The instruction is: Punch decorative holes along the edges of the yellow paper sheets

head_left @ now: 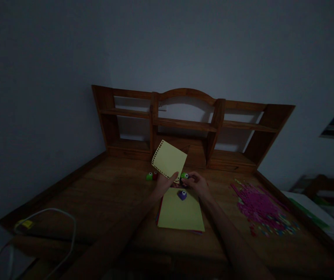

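My left hand (164, 183) is shut on a pale yellow paper sheet (170, 158), thumb on top near its lower corner. Small holes run along the sheet's left and lower edges. At that lower corner my right hand (198, 184) grips a green craft punch (184, 175) with a round white eye. Whether the paper sits inside its jaw is too dark to tell. Below the hands lies a stack of coloured paper (181, 216), yellow on top. A purple craft punch (182, 195) rests on its upper part. Left of my hands stand a green punch (149, 176) and a red punch (155, 176).
A wooden shelf unit (184, 125) stands along the back of the desk (102, 202). On the right lies a pile of magenta strips (259, 206) with small coloured bits beside it. A white cable (74, 229) loops at the left front, near a yellow object (27, 224).
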Demonstrator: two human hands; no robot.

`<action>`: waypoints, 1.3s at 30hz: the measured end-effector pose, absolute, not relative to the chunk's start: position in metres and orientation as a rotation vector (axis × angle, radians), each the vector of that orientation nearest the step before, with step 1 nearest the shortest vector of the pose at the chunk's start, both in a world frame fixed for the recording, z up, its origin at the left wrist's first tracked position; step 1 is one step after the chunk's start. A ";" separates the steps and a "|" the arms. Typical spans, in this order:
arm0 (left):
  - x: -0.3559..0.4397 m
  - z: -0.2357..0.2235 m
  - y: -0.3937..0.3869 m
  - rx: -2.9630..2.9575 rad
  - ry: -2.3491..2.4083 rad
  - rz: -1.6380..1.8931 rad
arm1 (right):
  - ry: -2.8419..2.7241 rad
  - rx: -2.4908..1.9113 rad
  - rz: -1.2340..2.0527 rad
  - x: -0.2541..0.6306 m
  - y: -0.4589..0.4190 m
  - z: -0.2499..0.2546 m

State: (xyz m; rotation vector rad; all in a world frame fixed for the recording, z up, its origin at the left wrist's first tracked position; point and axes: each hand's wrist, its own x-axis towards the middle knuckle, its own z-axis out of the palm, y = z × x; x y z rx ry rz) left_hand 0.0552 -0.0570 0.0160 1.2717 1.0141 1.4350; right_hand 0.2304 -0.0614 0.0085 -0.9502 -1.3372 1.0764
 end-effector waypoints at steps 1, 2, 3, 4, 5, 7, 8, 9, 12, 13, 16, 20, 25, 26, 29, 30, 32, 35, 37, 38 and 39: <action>0.056 0.015 -0.057 1.285 1.025 1.415 | -1.341 -0.956 1.070 0.230 -0.062 0.008; 0.056 0.015 -0.057 1.302 1.037 1.401 | -1.339 -0.960 1.065 0.230 -0.062 0.009; 0.056 0.015 -0.056 1.315 1.044 1.394 | -1.337 -0.961 1.062 0.230 -0.062 0.009; 0.055 0.015 -0.056 1.322 1.041 1.393 | -1.337 -0.960 1.061 0.229 -0.063 0.010; 0.055 0.015 -0.056 1.325 1.038 1.393 | -1.337 -0.958 1.062 0.229 -0.063 0.010; 0.054 0.015 -0.057 1.332 1.040 1.380 | -1.340 -0.956 1.061 0.229 -0.063 0.011; 0.054 0.015 -0.057 1.334 1.041 1.370 | -1.341 -0.954 1.063 0.229 -0.063 0.011; 0.054 0.015 -0.057 1.333 1.038 1.364 | -1.343 -0.951 1.067 0.229 -0.063 0.011; 0.054 0.015 -0.058 1.323 1.016 1.357 | -1.342 -0.940 1.072 0.230 -0.062 0.009; 0.054 0.016 -0.059 1.320 1.011 1.360 | -1.344 -0.938 1.078 0.230 -0.062 0.008; 0.055 0.018 -0.060 1.316 1.009 1.374 | -1.333 -0.942 1.099 0.230 -0.061 0.006; 0.056 0.019 -0.061 1.296 0.979 1.430 | -1.311 -0.952 1.127 0.229 -0.059 0.005; 0.056 0.017 -0.058 1.294 0.984 1.446 | -1.318 -0.954 1.132 0.229 -0.057 0.003; 0.056 0.016 -0.057 1.292 0.985 1.441 | -1.314 -0.952 1.125 0.229 -0.057 0.003; 0.056 0.018 -0.059 1.286 0.987 1.438 | -1.302 -0.940 1.124 0.229 -0.057 0.002; 0.056 0.018 -0.059 1.292 0.985 1.435 | -1.299 -0.938 1.126 0.229 -0.056 0.001; 0.055 0.019 -0.061 1.302 0.983 1.418 | -1.291 -0.937 1.124 0.229 -0.056 0.001; 0.055 0.018 -0.060 1.298 0.988 1.387 | -1.284 -0.929 1.120 0.228 -0.055 0.001; 0.054 0.015 -0.058 1.300 0.982 1.374 | -1.280 -0.913 1.129 0.229 -0.055 0.002; 0.054 0.014 -0.057 1.305 0.972 1.367 | -1.277 -0.907 1.138 0.229 -0.056 0.003; 0.054 0.014 -0.057 1.308 0.963 1.359 | -1.271 -0.904 1.146 0.229 -0.056 0.003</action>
